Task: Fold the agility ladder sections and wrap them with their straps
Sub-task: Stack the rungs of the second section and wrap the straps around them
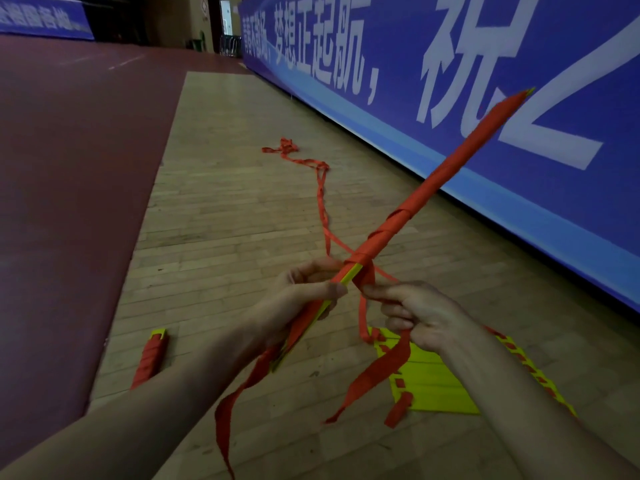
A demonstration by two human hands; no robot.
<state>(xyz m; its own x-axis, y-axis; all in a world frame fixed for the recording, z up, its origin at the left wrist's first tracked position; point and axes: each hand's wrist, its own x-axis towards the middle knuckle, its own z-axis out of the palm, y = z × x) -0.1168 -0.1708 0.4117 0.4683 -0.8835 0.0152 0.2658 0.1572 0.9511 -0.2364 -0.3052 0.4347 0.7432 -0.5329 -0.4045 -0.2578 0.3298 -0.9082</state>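
At the far left a blue banner (41, 19) carries white Chinese characters too blurred for us to read. Along the right, a long blue wall banner (606, 209) reads "梦想正起航," in white, then a much larger "祝". The smaller characters before these are too blurred to be sure of.

We are in a sports hall. A dark red court floor (69, 150) fills the left and meets a strip of pale wooden floor (225, 202), which runs away from us along the foot of the wall banner. A lit doorway (225, 15) shows at the far end.

On the wood near the red edge lies a finished bundle (151, 358), wound in red with a yellow end. In the middle, our left hand (304, 296) grips the lower part of a long bundle of yellow rungs (433, 185), fingers (313, 270) curled round it. This bundle slants up to the right, wound in red over most of its length. A red strap (322, 202) trails from it across the open wood to a loose heap.

Our right hand (419, 313) pinches the strap just beside the long bundle, and more strap hangs below its curled fingers. Beneath that hand a flat ladder section (436, 379), yellow slats laced with red, lies on the wood near the wall banner.
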